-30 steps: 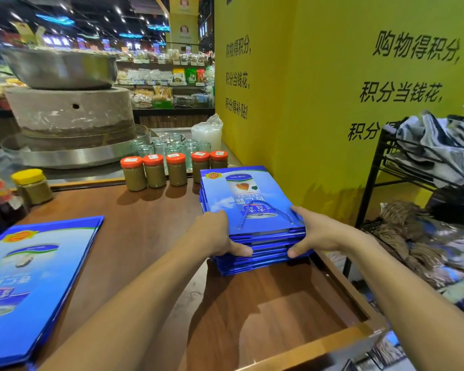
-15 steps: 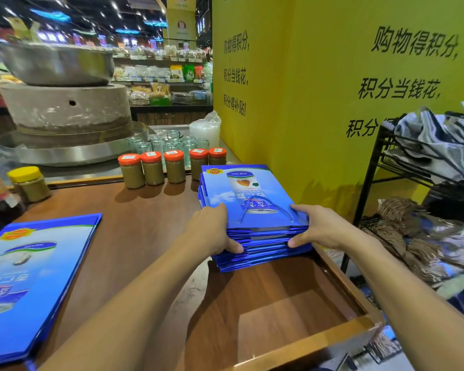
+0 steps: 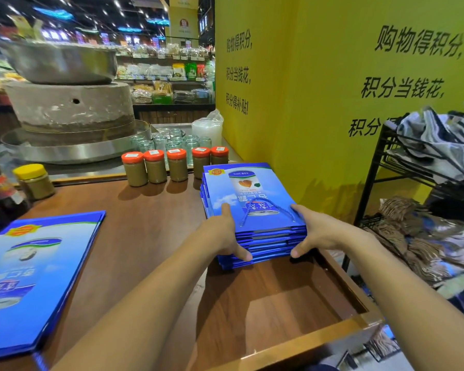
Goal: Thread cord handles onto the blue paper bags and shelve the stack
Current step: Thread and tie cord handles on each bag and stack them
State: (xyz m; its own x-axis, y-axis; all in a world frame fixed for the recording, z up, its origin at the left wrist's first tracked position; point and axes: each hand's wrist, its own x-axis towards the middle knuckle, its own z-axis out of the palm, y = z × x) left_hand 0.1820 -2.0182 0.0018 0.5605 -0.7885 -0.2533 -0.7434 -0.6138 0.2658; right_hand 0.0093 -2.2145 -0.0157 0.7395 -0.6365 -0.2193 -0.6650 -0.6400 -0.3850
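A thick stack of flat blue paper bags [image 3: 249,196] lies on the brown wooden table [image 3: 150,236], near its right side. A blue cord handle [image 3: 268,207] lies across the top bag. My left hand [image 3: 225,234] grips the stack's near left corner, thumb under the front edge. My right hand [image 3: 319,231] grips the near right corner the same way. A second, thinner pile of blue bags [image 3: 35,274] lies flat at the table's left edge.
Several orange-lidded jars [image 3: 156,168] stand in a row behind the stack, with glass jars and a stone mill [image 3: 70,108] farther back. A yellow wall [image 3: 319,103] rises right of the table. A black wire rack [image 3: 402,183] holds bundled cords and cloth.
Both hands have stayed on the stack's near corners. The stack sits slightly farther from me than a second ago, and the view has shifted a little.
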